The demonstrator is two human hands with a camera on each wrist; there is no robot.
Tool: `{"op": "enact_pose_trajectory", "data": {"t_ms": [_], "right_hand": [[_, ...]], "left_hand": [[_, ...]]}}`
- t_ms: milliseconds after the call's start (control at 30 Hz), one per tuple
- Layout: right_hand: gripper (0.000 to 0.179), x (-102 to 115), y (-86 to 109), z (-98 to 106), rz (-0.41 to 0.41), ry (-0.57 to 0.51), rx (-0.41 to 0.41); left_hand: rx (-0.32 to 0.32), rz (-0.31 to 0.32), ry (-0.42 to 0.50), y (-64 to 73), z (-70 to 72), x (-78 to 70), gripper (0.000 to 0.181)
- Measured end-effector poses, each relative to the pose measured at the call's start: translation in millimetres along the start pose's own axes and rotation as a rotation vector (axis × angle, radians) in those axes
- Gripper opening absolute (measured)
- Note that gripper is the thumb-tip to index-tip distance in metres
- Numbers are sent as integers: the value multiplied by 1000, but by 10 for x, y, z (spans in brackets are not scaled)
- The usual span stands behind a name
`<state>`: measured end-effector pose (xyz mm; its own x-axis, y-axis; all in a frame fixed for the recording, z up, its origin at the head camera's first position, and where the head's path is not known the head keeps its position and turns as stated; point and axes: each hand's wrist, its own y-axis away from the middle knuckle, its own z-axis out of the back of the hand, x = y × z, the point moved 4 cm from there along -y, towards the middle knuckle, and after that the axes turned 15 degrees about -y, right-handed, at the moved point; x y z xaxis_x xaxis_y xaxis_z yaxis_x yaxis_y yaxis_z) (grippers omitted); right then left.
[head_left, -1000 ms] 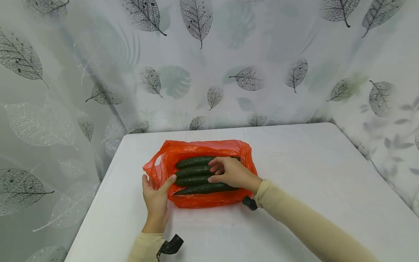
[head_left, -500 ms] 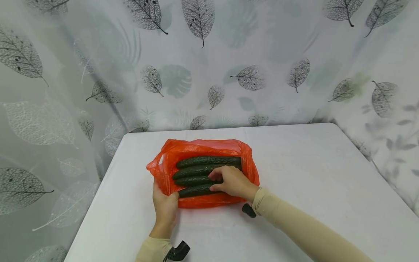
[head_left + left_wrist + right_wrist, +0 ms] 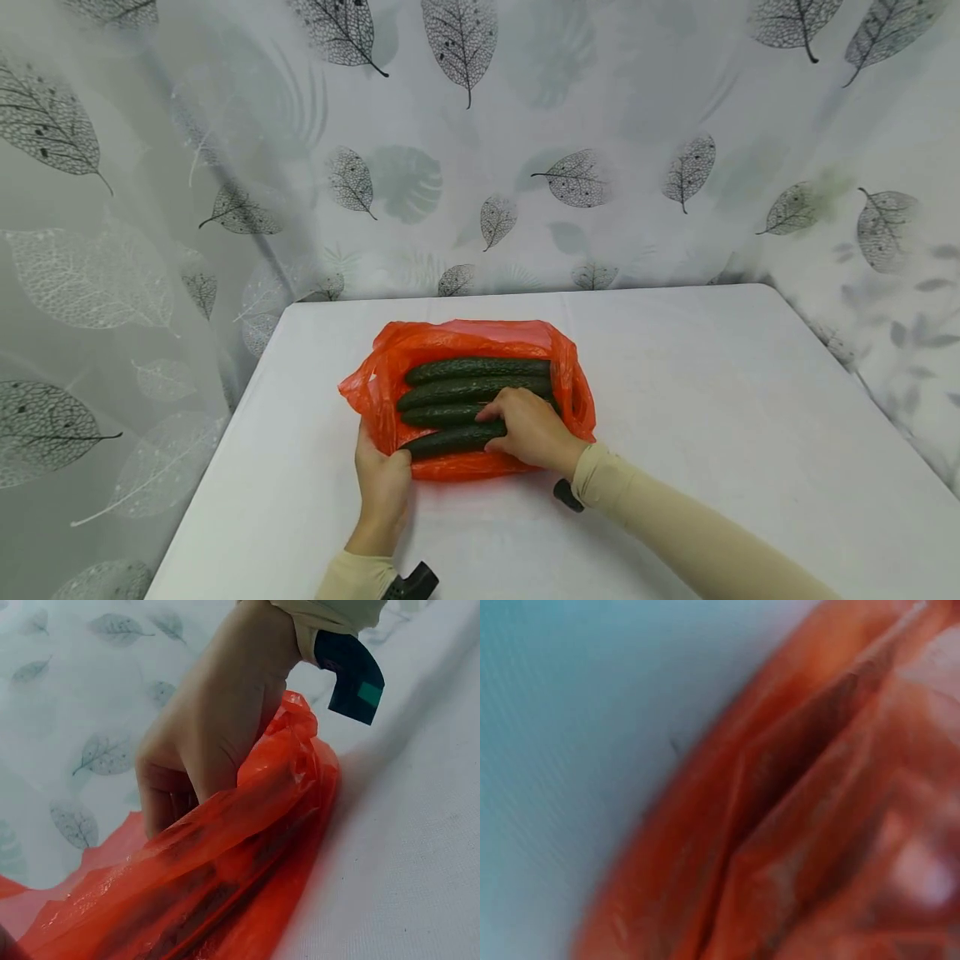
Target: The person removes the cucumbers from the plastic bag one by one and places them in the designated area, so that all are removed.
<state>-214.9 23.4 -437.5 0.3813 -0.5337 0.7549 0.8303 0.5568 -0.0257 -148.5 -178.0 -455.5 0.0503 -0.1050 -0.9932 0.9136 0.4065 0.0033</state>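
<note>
A thin red plastic bag (image 3: 480, 333) lies with its mouth up on the table, holding several dark green cucumbers. My left hand (image 3: 384, 487) grips the bag's left front edge, its thumb at the left tip of the front cucumber (image 3: 453, 440). Over the bag's right front, my right hand (image 3: 536, 429) holds that front cucumber between thumb and fingers, hiding its right end. Seen from the left wrist, my right hand (image 3: 214, 712) reaches down into the bag (image 3: 247, 825), fingertips hidden behind the plastic. The right wrist view has only blurred bag plastic (image 3: 780, 810) close up.
The bag rests on a white-covered table (image 3: 712, 400), whose surface extends widely to the right. A leaf-patterned curtain (image 3: 465, 167) hangs behind the table and along both sides. Black wrist cameras (image 3: 567, 495) sit under the sleeves.
My left hand has moved right and taken hold of the bag's edge. My right hand has come down toward the front and closed around the front cucumber.
</note>
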Motion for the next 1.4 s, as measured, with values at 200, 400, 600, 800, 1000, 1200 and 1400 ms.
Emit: {"op": "enact_pose_trajectory", "data": {"t_ms": [200,400,600,800,1000,1200,1400], "right_hand": [[37,-3,18,-80,33,106,-10],[34,37,48,-121,78,148,-34],[34,76,78,-72,78,125,-38],[36,134,127,94,70,2,-92],[40,181,196,288,75,-193,-151],[43,285,217,563,108,-505,-191],[43,439,224,915,156,-885,-274]], "left_hand": [[11,-5,15,23,-5,-4,80],[28,-13,12,29,-1,-14,79],[26,-22,20,41,14,-57,82],[32,-28,70,40,35,-86,81],[58,0,77,61,38,-87,83],[62,3,77,69,23,-71,84],[60,2,77,77,22,-68,81]]}}
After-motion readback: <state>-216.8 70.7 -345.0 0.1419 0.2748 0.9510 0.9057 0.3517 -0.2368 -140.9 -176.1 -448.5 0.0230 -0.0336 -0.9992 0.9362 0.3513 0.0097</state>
